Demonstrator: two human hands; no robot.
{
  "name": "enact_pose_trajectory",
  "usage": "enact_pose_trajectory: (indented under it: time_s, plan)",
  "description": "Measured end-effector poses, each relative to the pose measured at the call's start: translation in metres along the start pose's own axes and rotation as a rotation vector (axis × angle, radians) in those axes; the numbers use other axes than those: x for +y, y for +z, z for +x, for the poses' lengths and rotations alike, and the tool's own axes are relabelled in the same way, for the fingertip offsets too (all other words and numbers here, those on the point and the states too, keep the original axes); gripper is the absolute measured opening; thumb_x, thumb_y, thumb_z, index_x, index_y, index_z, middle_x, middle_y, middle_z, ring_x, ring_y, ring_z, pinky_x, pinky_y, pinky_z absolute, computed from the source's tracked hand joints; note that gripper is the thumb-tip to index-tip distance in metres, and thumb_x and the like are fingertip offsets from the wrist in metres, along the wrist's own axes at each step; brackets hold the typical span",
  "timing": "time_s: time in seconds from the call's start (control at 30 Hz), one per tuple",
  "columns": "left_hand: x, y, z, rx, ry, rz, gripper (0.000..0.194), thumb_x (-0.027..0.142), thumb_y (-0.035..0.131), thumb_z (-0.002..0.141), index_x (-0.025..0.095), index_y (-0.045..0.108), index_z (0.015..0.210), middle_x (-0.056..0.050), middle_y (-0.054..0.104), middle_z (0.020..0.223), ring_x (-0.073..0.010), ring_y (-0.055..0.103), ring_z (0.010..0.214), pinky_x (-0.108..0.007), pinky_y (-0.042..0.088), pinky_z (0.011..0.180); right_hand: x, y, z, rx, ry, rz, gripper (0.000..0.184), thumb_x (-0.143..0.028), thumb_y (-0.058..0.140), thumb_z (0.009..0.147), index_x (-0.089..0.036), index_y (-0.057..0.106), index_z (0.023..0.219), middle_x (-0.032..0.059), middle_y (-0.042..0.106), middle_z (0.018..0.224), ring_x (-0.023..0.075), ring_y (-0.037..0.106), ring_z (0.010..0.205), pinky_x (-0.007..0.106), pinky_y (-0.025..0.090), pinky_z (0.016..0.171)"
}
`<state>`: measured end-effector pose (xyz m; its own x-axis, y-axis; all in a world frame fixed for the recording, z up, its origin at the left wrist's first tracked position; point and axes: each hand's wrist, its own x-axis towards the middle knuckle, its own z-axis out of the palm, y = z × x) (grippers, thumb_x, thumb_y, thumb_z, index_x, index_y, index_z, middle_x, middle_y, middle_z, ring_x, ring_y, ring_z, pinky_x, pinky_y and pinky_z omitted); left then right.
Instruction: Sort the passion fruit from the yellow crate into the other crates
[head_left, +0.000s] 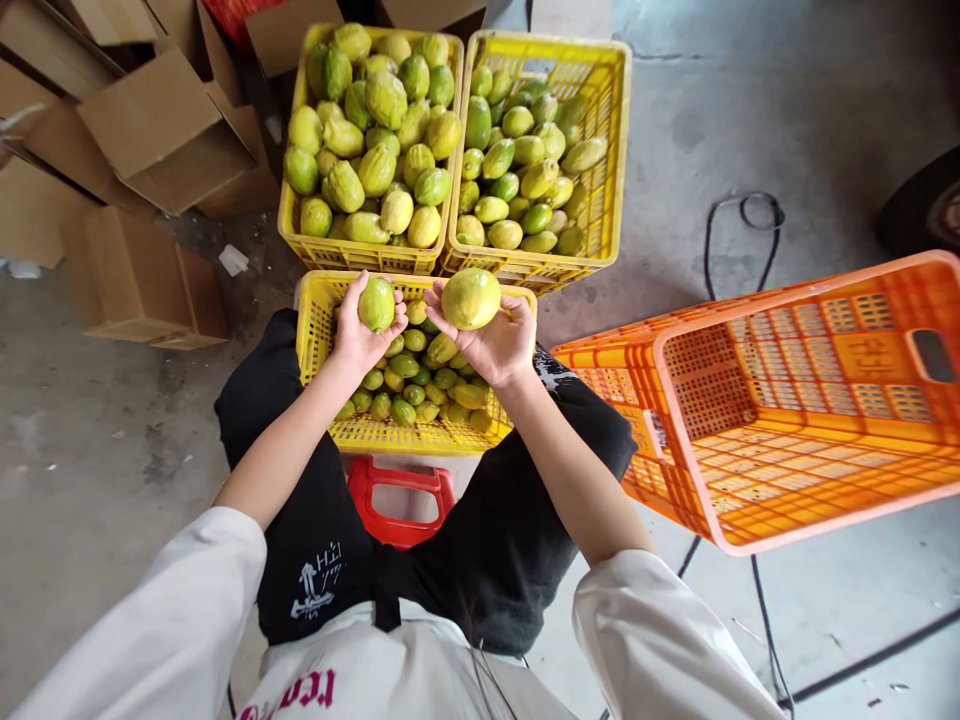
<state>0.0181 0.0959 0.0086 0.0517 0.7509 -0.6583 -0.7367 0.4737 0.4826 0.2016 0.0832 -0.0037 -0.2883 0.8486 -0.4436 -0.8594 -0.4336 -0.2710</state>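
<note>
My left hand (361,335) is curled round a small green lemon (376,304). A larger yellow lemon (471,298) rests in my right hand (499,340), palm up, with the fingers bent about it. Both hands are held over the near yellow crate (412,437), between my knees. In that crate lie many green and yellow lemons (405,365), partly hidden by my hands and forearms.
Beyond stand two more yellow crates, the left one (360,252) heaped with larger lemons, the right one (536,265) less full. Orange crates (825,520) lie at my right. Cardboard boxes (161,130) crowd the upper left. A red stool (401,500) and a black cable (769,225) show.
</note>
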Motion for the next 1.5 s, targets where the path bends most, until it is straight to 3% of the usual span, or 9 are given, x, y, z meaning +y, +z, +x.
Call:
enact_pose_trajectory:
  time_s: [0.1,0.23,0.37,0.57,0.77,0.97,1.13,1.3,1.5]
  plan:
    - [-0.001,0.000,0.000,-0.018,0.029,-0.017,0.021,0.042,0.065,0.099,0.024,0.072,0.107,-0.006,0.076,0.093,-0.0240,0.077,0.102,-0.032,0.065,0.087,0.001,0.003,-0.001,0.015,-0.026,-0.068,0.035,-0.049,0.074,0.087,-0.025,0.066,0.112,0.0085,0.081,0.112,0.0352,0.072,0.130,0.067,0.061,0.106]
    - [-0.004,0.001,-0.003,-0.080,0.028,-0.015,0.015,0.033,0.063,0.099,0.021,0.067,0.093,-0.005,0.076,0.095,-0.0226,0.078,0.105,-0.032,0.066,0.090,0.003,-0.001,0.001,0.010,-0.084,-0.169,0.038,-0.055,0.080,0.087,-0.028,0.066,0.110,0.0032,0.081,0.106,0.0300,0.075,0.124,0.055,0.064,0.107]
    - [-0.004,0.004,-0.002,-0.041,0.014,-0.016,0.022,0.042,0.074,0.095,0.021,0.068,0.092,-0.006,0.076,0.093,-0.0229,0.078,0.106,-0.029,0.065,0.090,0.003,-0.010,0.004,0.005,-0.138,-0.212,0.036,-0.055,0.084,0.086,-0.029,0.067,0.104,-0.0002,0.080,0.102,0.0261,0.077,0.117,0.048,0.064,0.109]
    - [0.000,0.005,-0.003,-0.066,-0.034,-0.054,0.032,0.046,0.054,0.104,0.019,0.070,0.096,-0.008,0.075,0.088,-0.0269,0.078,0.107,-0.036,0.066,0.092,0.002,-0.012,0.003,-0.006,-0.075,-0.200,0.036,-0.058,0.078,0.087,-0.027,0.069,0.103,0.0063,0.081,0.107,0.0339,0.072,0.127,0.058,0.063,0.109]
    - [-0.002,0.004,-0.003,-0.093,-0.023,-0.060,0.041,0.037,0.045,0.102,0.018,0.072,0.126,-0.010,0.080,0.101,-0.0294,0.077,0.115,-0.039,0.065,0.096,-0.001,-0.007,0.000,-0.060,-0.029,-0.076,0.040,-0.052,0.072,0.089,-0.025,0.067,0.118,0.0090,0.081,0.114,0.0374,0.069,0.132,0.070,0.059,0.109]
    - [-0.001,0.007,-0.005,-0.143,-0.055,-0.065,0.027,0.030,0.045,0.106,0.018,0.068,0.102,-0.006,0.075,0.088,-0.0174,0.076,0.081,-0.026,0.062,0.075,-0.002,-0.008,0.002,-0.047,-0.059,-0.145,0.043,-0.058,0.072,0.089,-0.026,0.069,0.118,0.0079,0.081,0.115,0.0358,0.071,0.131,0.062,0.064,0.105]
    - [0.002,0.008,-0.009,-0.119,-0.077,-0.070,0.023,0.044,0.064,0.100,0.021,0.064,0.097,0.001,0.063,0.073,-0.0100,0.063,0.057,-0.018,0.050,0.053,-0.002,-0.015,0.004,0.012,-0.080,-0.215,0.045,-0.068,0.073,0.088,-0.027,0.071,0.109,0.0046,0.081,0.098,0.0302,0.077,0.117,0.049,0.070,0.097]
    - [0.006,0.009,-0.013,-0.136,-0.128,-0.090,0.026,0.045,0.063,0.099,0.021,0.060,0.088,0.002,0.058,0.066,-0.0080,0.054,0.048,-0.016,0.041,0.044,-0.002,-0.010,0.001,-0.049,-0.031,-0.190,0.044,-0.065,0.075,0.086,-0.027,0.070,0.107,0.0051,0.081,0.102,0.0322,0.075,0.123,0.055,0.067,0.103]
    - [0.004,0.001,-0.010,-0.145,-0.190,-0.058,0.028,0.049,0.062,0.095,0.021,0.064,0.094,0.000,0.061,0.066,-0.0124,0.061,0.051,-0.019,0.047,0.044,-0.001,-0.004,-0.004,-0.085,0.067,-0.206,0.047,-0.068,0.076,0.082,-0.028,0.070,0.106,0.0060,0.082,0.109,0.0327,0.074,0.125,0.058,0.065,0.105]
